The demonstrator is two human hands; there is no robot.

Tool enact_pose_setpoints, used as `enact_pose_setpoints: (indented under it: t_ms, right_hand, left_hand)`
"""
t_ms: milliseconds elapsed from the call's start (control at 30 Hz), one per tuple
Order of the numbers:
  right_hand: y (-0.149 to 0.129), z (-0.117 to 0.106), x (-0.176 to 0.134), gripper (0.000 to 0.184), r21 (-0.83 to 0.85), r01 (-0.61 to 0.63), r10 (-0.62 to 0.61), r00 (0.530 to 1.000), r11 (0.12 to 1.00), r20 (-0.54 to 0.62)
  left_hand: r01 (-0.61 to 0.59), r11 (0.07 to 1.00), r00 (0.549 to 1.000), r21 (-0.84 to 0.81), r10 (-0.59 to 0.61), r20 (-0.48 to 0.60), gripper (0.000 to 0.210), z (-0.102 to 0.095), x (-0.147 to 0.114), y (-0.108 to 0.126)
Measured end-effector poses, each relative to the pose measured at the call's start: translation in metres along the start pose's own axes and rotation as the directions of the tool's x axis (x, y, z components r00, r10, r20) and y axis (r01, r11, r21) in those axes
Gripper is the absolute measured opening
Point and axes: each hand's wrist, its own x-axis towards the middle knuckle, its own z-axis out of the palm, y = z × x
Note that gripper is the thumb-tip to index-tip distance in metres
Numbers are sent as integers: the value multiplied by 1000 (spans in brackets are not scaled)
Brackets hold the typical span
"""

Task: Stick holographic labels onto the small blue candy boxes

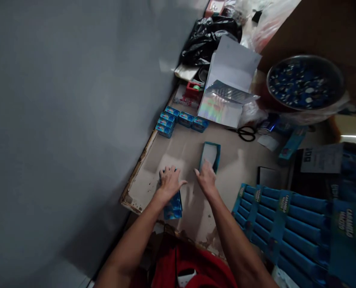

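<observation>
My left hand (pixel 169 181) lies palm down with its fingers spread over a blue printed carton (pixel 173 208), covering the carton's far part. My right hand (pixel 207 177) is at the near end of an open blue box (pixel 210 152) with a white inside. Its thumb stands apart to the left and its index finger reaches over the white inside; the other fingers are partly bent and hard to make out. Neither hand is visibly wrapped round anything.
Several small blue boxes (pixel 167 123) stand in an L by the wall edge. Black-handled scissors (pixel 246 133), a red tape dispenser (pixel 193 89) and a sheet-covered stack (pixel 225 92) lie farther back. Long blue cartons (pixel 300 212) fill the right; a metal bowl (pixel 306 82) holds many wrapped pieces.
</observation>
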Motion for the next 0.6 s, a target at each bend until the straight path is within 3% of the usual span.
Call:
enact_pose_setpoints:
  t_ms: [100,200,333,400,467,600]
  right_hand:
    - [-45,-18,37,51,7,254,-250,956,967,-155]
    - [-106,-31,93,62,-7,553,-540,811,833,-223]
    - [-180,-15,143,91,-169,726,-745,653,667,-137]
    - [-197,0,149,100,-191,743,-765,638,641,-90]
    - [-202,13,146,104,-193,720,-743,664,667,-89]
    - [-200,18,127,84,-202,700,-723,687,685,-70]
  left_hand:
    - [29,981,985,-193,-61,-162,57,2,7,-47]
    - [-1,979,934,-205,-72,-349,52,14,32,-108]
    - [-109,993,967,-43,96,-236,52,57,45,-160]
    - [-123,992,968,13,123,-221,56,79,42,-168]
    - [-121,992,961,38,127,-245,58,93,38,-169]
    - [-132,991,957,37,137,-256,59,97,37,-171]
